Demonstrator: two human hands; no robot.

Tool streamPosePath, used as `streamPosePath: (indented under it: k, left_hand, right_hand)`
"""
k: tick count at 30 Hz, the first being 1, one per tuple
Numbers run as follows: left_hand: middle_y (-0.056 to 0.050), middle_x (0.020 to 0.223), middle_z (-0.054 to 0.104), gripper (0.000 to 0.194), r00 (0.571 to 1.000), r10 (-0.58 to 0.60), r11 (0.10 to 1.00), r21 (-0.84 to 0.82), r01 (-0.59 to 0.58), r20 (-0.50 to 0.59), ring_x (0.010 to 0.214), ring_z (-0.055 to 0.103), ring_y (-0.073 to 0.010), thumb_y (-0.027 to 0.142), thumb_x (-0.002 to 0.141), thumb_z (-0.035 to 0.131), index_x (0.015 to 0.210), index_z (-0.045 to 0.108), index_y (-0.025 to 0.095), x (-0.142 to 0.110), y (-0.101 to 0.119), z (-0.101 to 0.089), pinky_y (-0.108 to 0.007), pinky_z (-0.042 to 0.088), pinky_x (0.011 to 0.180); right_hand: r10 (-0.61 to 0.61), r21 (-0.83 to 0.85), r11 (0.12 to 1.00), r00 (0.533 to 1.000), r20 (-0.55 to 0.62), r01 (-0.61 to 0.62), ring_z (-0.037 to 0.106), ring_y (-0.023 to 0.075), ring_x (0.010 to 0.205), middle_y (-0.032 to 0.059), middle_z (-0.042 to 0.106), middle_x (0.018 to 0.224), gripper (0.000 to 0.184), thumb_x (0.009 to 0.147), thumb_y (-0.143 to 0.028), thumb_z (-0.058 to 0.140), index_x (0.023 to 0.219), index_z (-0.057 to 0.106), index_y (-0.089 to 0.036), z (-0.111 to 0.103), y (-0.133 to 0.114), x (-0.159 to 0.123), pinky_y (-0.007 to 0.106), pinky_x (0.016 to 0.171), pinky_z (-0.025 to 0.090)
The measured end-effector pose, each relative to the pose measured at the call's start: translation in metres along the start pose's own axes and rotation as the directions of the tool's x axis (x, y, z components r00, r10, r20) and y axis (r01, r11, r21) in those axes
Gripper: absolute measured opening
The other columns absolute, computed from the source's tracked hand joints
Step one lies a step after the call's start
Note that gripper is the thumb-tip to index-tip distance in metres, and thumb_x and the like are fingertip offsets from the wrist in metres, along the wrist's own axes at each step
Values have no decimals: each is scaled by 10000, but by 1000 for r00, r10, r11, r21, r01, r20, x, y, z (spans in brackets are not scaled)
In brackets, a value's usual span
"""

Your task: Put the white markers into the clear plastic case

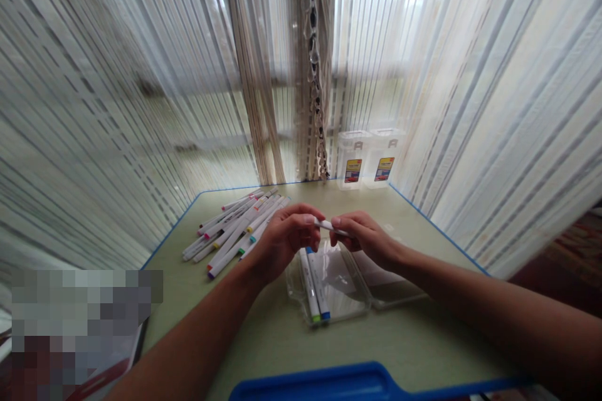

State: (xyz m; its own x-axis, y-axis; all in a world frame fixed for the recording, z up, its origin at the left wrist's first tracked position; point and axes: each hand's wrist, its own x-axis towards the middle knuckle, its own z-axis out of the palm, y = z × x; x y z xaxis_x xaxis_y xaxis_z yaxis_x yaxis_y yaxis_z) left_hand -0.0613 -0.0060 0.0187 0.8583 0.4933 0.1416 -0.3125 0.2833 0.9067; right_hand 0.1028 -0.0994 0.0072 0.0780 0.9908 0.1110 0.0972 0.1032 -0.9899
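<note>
Between my two hands is a white marker [325,224], held above the table. My left hand [291,229] pinches one end of it, and the fingers of my right hand [362,233] close round the other. Below them lies an open clear plastic case [345,291]. Two white markers [314,291], one tipped green and one blue, lie side by side along the left of its near half. To the left of my left hand, a loose pile of white markers [235,225] with coloured ends spreads over the table.
Two upright clear cases [371,160] with yellow labels stand at the back right of the pale green table [263,332]. A blue tray-like edge [310,382] runs along the front. String curtains [141,106] and a beaded strand [316,75] hang behind.
</note>
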Motion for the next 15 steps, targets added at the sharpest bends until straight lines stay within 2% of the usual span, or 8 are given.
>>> streamPosePath:
  k: [15]
  left_hand:
    - [10, 572, 609, 124, 999, 22, 997, 80, -20, -23, 511, 552, -102, 232, 730, 694, 806, 660, 141, -1, -3, 2, -243, 449, 557]
  right_hand:
    - [-12, -29, 1000, 1000, 6, 12, 253, 69, 432, -59, 313, 448, 447, 809, -500, 550, 591, 623, -117, -1, -2, -1, 249, 439, 155]
